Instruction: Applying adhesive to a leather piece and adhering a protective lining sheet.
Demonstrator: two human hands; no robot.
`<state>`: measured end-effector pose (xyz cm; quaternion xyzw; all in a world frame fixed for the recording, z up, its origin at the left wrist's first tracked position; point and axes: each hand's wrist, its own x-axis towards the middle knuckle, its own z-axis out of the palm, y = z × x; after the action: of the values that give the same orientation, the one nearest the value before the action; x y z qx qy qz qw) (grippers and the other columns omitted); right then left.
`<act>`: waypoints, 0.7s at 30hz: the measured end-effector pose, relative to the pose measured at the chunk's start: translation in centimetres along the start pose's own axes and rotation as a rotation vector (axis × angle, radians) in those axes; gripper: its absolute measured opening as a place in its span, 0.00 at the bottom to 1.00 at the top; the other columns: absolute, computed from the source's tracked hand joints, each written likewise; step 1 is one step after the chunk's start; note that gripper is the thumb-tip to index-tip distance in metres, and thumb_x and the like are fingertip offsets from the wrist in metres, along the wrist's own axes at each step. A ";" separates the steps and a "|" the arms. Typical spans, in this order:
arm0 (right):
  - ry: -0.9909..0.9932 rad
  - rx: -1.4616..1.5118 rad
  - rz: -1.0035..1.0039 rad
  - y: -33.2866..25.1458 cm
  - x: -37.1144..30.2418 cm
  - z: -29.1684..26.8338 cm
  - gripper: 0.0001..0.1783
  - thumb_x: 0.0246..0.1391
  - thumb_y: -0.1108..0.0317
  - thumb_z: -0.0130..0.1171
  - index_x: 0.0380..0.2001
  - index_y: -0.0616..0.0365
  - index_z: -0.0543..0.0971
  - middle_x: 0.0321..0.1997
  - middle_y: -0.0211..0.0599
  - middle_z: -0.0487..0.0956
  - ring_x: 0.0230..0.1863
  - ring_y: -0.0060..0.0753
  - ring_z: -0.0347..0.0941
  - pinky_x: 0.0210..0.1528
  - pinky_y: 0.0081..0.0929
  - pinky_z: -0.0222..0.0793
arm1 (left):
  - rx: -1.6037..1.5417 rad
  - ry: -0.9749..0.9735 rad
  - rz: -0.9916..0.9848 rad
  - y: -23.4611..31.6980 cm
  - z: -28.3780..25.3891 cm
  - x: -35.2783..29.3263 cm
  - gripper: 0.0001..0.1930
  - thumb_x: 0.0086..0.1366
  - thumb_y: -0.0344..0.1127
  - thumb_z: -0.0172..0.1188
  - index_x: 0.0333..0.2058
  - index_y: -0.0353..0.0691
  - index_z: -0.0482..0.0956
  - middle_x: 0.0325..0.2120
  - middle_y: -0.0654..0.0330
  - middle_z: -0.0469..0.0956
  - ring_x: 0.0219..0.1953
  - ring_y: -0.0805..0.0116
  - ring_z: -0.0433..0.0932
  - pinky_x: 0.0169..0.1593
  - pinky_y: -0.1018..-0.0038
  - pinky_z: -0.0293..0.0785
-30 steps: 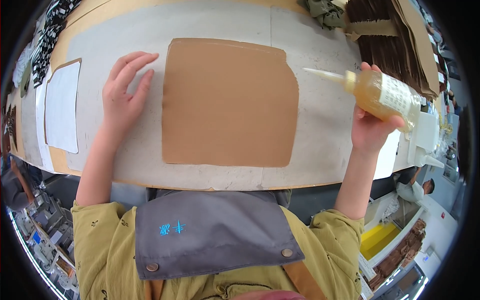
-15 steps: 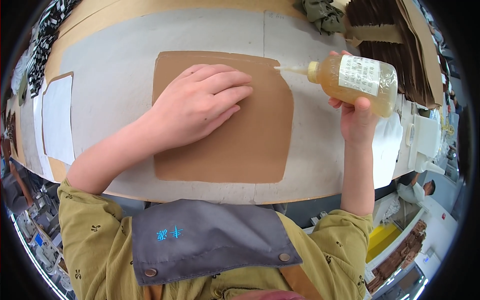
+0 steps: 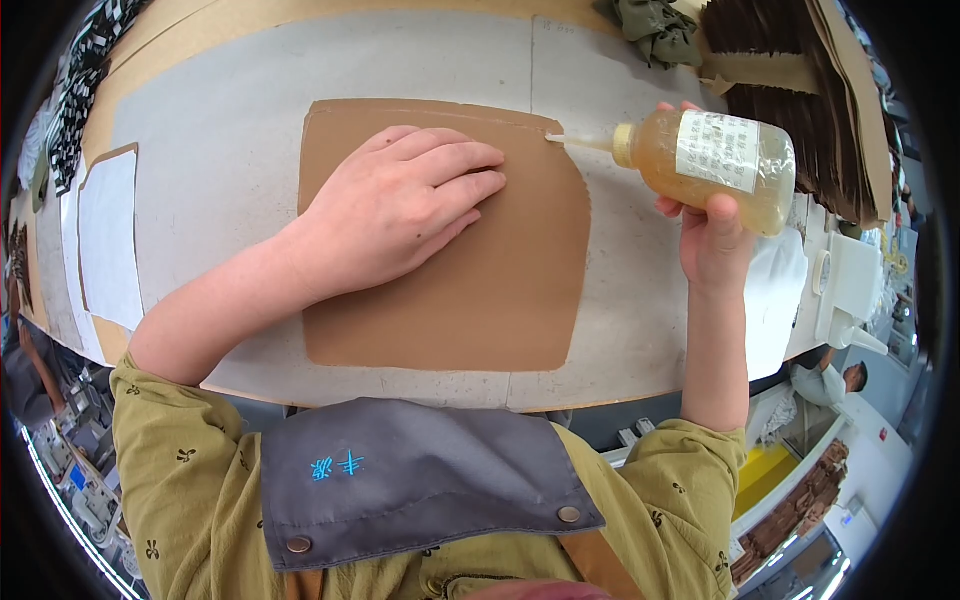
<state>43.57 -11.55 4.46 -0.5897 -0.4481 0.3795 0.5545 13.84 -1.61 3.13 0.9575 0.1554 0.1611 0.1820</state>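
Observation:
A brown flat panel (image 3: pixel 480 290), leather-like with rounded corners, lies on the grey table covering. My left hand (image 3: pixel 405 205) rests flat on its upper middle, fingers stretched to the right and holding nothing. In my right hand (image 3: pixel 715 235) is a clear squeeze bottle (image 3: pixel 717 160) of amber liquid with a pale label, tipped nearly level. Its thin nozzle (image 3: pixel 585 141) points left, and the tip meets the panel's upper right corner. A pale line runs along the panel's far edge. The bottle hides part of my right fingers.
Stacked dark brown pieces (image 3: pixel 790 100) stand at the far right beside a crumpled olive cloth (image 3: pixel 655 30). A white-faced board (image 3: pixel 110 235) lies at the left, striped material (image 3: pixel 85 90) behind it. White containers (image 3: pixel 855 285) sit at the right; a person (image 3: pixel 825 380) is beyond.
The nozzle tip has shifted very slightly left and down onto the panel's corner. My left hand stays flat in the same spot on the panel.

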 end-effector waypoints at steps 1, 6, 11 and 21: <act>-0.001 0.001 0.000 0.0 0.0 0.1 0.60 0.36 0.28 0.74 0.63 0.63 0.70 0.61 0.52 0.77 0.48 0.29 0.83 0.31 0.15 0.81 | -0.002 0.003 0.000 0.0 0.0 0.0 0.17 0.62 0.31 0.66 0.51 0.42 0.80 0.53 0.61 0.78 0.55 0.59 0.77 0.55 0.64 0.74; -0.032 -0.023 0.017 -0.2 0.1 -0.2 0.61 0.36 0.27 0.74 0.63 0.63 0.70 0.61 0.52 0.77 0.49 0.28 0.82 0.29 0.14 0.79 | -0.008 0.005 -0.002 -0.2 0.0 0.0 0.18 0.61 0.31 0.66 0.51 0.42 0.80 0.53 0.61 0.78 0.55 0.60 0.77 0.55 0.64 0.74; -0.012 -0.014 -0.008 -0.3 0.2 -0.4 0.60 0.35 0.27 0.74 0.63 0.61 0.70 0.62 0.54 0.76 0.52 0.31 0.82 0.29 0.15 0.79 | 0.000 0.002 -0.001 -0.1 0.0 0.1 0.18 0.61 0.31 0.66 0.51 0.42 0.80 0.54 0.62 0.78 0.55 0.60 0.77 0.56 0.64 0.73; -0.078 0.006 0.040 -0.3 0.2 -0.3 0.61 0.31 0.28 0.77 0.63 0.59 0.70 0.64 0.53 0.75 0.57 0.40 0.80 0.29 0.17 0.82 | -0.003 -0.004 0.000 -0.1 0.1 -0.2 0.18 0.61 0.31 0.66 0.51 0.42 0.80 0.54 0.62 0.78 0.55 0.60 0.77 0.56 0.64 0.73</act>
<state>43.85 -11.43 4.77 -0.5815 -0.4565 0.4145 0.5307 13.64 -1.64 2.96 0.9575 0.1549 0.1596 0.1837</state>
